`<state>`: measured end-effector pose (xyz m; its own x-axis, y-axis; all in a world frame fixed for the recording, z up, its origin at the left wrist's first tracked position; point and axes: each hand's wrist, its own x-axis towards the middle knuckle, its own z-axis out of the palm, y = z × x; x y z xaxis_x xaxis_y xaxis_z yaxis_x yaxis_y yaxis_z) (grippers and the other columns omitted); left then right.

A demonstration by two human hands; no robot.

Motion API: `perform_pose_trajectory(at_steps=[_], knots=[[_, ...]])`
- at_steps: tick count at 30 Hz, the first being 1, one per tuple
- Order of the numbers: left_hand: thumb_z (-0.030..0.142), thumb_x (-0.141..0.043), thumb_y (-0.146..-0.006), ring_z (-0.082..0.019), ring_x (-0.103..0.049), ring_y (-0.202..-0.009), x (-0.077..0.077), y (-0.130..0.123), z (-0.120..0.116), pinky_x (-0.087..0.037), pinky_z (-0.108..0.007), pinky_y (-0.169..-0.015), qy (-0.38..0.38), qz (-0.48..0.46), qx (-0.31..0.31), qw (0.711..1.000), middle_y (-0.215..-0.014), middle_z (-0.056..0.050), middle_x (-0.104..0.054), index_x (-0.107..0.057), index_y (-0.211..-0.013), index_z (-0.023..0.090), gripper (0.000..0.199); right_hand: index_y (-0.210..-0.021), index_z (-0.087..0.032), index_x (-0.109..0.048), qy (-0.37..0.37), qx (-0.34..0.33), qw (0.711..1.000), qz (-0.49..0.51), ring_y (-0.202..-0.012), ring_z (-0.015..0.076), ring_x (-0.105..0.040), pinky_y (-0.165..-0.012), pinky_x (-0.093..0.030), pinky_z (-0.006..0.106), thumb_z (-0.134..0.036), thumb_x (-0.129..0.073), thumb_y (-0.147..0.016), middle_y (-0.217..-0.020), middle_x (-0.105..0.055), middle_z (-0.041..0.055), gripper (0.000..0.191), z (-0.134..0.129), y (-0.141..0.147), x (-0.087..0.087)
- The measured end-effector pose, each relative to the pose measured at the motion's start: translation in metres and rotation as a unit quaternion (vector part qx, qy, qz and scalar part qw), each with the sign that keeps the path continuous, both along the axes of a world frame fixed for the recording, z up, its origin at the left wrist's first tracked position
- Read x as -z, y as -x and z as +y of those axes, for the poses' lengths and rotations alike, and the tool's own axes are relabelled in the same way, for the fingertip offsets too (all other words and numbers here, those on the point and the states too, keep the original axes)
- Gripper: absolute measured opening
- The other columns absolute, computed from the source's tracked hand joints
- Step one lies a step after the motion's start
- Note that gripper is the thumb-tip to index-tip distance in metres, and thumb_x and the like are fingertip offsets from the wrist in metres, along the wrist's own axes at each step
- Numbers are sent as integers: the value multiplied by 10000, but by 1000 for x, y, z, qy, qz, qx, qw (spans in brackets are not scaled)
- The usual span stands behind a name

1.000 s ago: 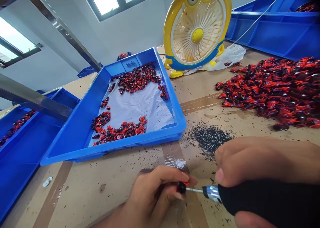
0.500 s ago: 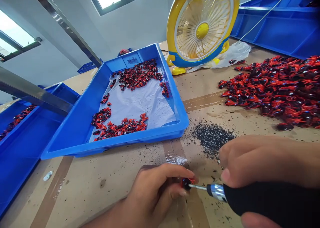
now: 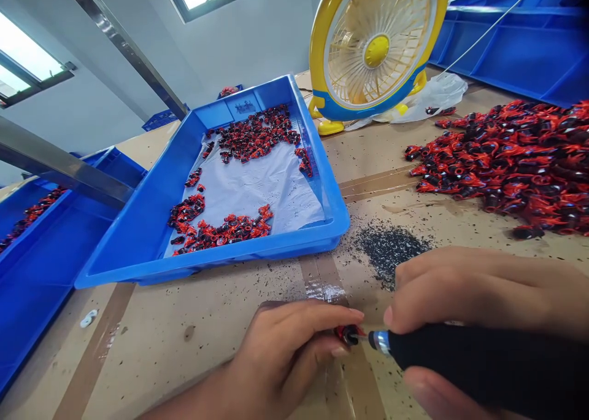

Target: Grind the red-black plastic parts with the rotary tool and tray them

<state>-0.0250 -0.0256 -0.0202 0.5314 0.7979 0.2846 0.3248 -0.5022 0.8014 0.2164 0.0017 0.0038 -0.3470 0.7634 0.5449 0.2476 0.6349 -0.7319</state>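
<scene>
Between thumb and fingers, my left hand [image 3: 294, 346] pinches a small red and black plastic part [image 3: 348, 334] just above the cardboard-covered table. Wrapped in my right hand [image 3: 478, 291] is a black electric screwdriver [image 3: 460, 365] with a silver collar. It lies nearly level and points left, its thin bit meeting the dark end of the part. How deep the bit sits inside the part cannot be made out. Beyond my right hand, a heap of black shavings [image 3: 391, 248] is spread on the table.
A blue tray [image 3: 340, 223] lined with white sheeting holds many red and black parts. A large pile of similar parts [image 3: 519, 162] lies at right. A yellow fan [image 3: 377, 51] stands behind, near a blue bin [image 3: 519, 51]. Metal posts [image 3: 64, 168] cross the left side.
My right hand and the electric screwdriver have moved left, closer to my left hand. Less of the bit shows now, and the part is turned slightly in my left fingers.
</scene>
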Motion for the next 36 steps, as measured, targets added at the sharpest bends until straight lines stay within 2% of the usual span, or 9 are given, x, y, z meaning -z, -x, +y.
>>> perform_pose_trajectory(at_steps=[6,10,13,17,20,25,30,33,36], knots=[[58,-672,-1018,-148,-850,-942,-4,0,2,-633,-146,-901,15,-5,13,1000,-1111,-78,-875,-739,-1338,179,349,-929,-275,-610,-21,-43,999,-13,-552,126,-636,-481,-476,261,-299,-749,-870,-702,-664,-56,153,6,-1,2],[64,-643,-1034,-175,-854,-969,-5,1,0,-657,-206,-915,47,0,-3,999,-1129,-61,-877,-734,-1367,220,378,-916,-275,-616,-30,-40,999,-10,-566,136,-669,-473,-498,253,-300,-789,-858,-788,-737,-32,184,7,-3,3],[59,-626,-1040,-191,-855,-971,-3,2,-1,-669,-232,-910,59,-11,2,998,-1130,-68,-875,-729,-1377,221,388,-913,-275,-610,-29,-44,999,-14,-532,128,-639,-453,-482,255,-302,-782,-872,-747,-709,-40,179,5,-5,3],[-2,-638,-1006,-163,-851,-952,0,1,-2,-647,-179,-907,63,-25,11,998,-1112,-61,-874,-732,-1359,201,417,-944,-276,-602,-18,-41,999,-26,-518,117,-626,-426,-459,253,-307,-749,-910,-714,-669,-48,155,5,-6,2],[18,-660,-1011,-147,-849,-938,0,1,-1,-633,-153,-900,52,-22,1,998,-1100,-56,-877,-737,-1354,196,394,-964,-277,-603,-25,-41,998,-27,-577,132,-687,-447,-494,255,-300,-755,-912,-758,-710,-34,163,7,-5,2],[40,-685,-1003,-127,-843,-891,-4,1,0,-619,-116,-864,33,-10,-11,999,-1065,-51,-879,-764,-1306,181,343,-973,-263,-628,-29,-54,998,-3,-554,115,-673,-417,-466,234,-267,-782,-866,-749,-700,-35,188,12,-3,6],[24,-679,-1003,-120,-839,-919,-4,0,0,-608,-111,-895,29,-14,-13,999,-1074,-42,-877,-757,-1313,182,356,-936,-245,-636,-18,-65,998,6,-495,81,-608,-420,-464,214,-249,-782,-869,-696,-658,-55,161,9,-5,4],[32,-672,-1008,-121,-840,-918,-3,0,0,-613,-119,-897,36,-14,-15,999,-1078,-39,-877,-757,-1310,188,350,-1004,-261,-622,-33,-58,997,-30,-589,116,-696,-430,-492,215,-273,-784,-893,-788,-719,-33,197,9,-5,2],[39,-671,-1013,-113,-837,-932,-4,1,0,-607,-116,-913,41,-5,-28,999,-1074,-20,-877,-758,-1317,209,359,-983,-258,-621,-38,-58,997,-21,-572,112,-690,-437,-503,208,-279,-781,-899,-792,-733,-27,182,12,-2,2]])
